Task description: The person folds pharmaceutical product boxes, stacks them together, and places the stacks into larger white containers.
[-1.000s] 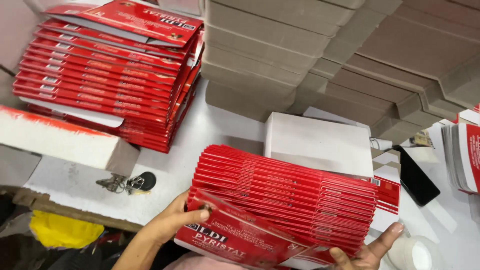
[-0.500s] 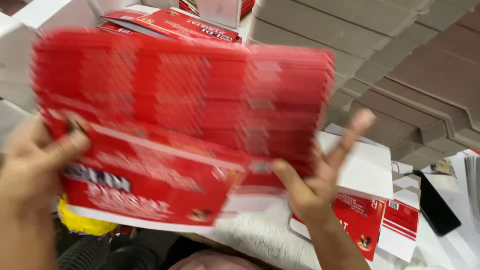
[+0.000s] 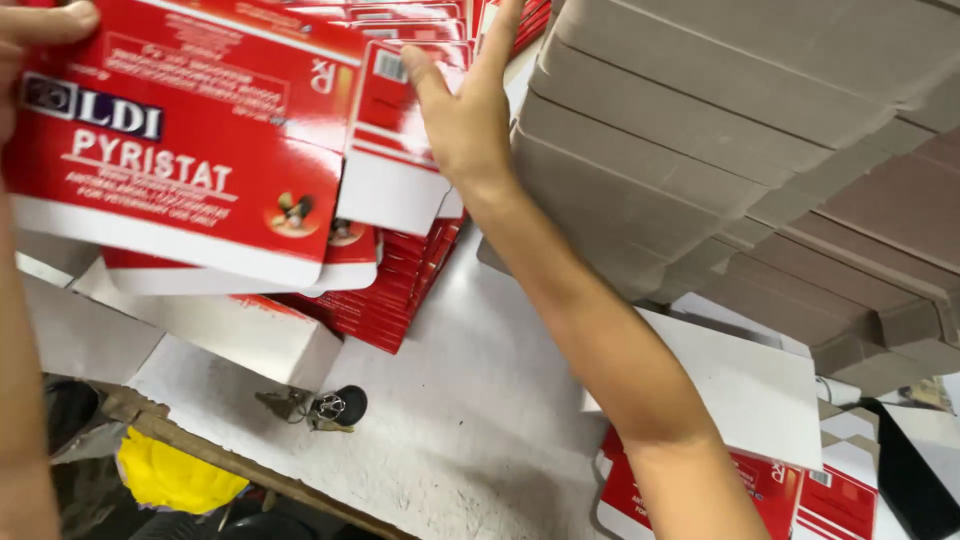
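- Head view: left hand (image 3: 30, 40) sits at the top-left edge, thumb pinched over the corner of the top carton (image 3: 190, 150); only part of the hand shows, but it is clamped on that carton.
- Right hand (image 3: 465, 105) lies flat with fingers spread and straight, palm pressed on the right side of the bundle (image 3: 400, 120), not curled round it.
- Bundle is held up in the air, above the table (image 3: 480, 400), in front of the red stack (image 3: 385, 300) that lies on it.
- To do this well, I'd judge: keep both sides pressed square so the flats don't fan out or slip; right palm should push in evenly.
- Cartons: flat, glossy red with white bands and flaps, thin card, edges staggered.
- Around: grey board stacks (image 3: 720, 110) to the right, white sheet (image 3: 750, 385), keys (image 3: 330, 408) near table edge, yellow thing (image 3: 170, 475) below.
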